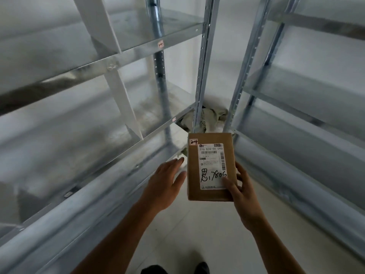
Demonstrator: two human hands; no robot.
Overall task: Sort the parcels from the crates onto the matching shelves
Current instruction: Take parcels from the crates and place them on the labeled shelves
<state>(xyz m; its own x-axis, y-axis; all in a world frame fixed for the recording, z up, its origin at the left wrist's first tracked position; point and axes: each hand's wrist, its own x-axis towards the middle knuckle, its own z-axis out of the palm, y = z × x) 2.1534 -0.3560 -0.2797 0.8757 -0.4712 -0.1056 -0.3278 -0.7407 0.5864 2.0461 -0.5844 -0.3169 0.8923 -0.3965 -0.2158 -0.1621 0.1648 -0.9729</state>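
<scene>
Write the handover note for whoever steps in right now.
Right hand: grips the small brown cardboard parcel with a white shipping label, thumb on the label.
Left hand: open, beside the parcel's left edge; contact unclear.
The parcel's red corner tag reads 24.
Grey metal shelves stand left and right; their small tags are unreadable.
Done: parcel picked up.
Left: find the matching shelf, place it.

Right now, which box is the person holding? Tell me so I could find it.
Look between the two metal shelf racks, low in the aisle. There the right hand grips a small brown parcel. It has a white shipping label and a handwritten "24" sticker.
</scene>
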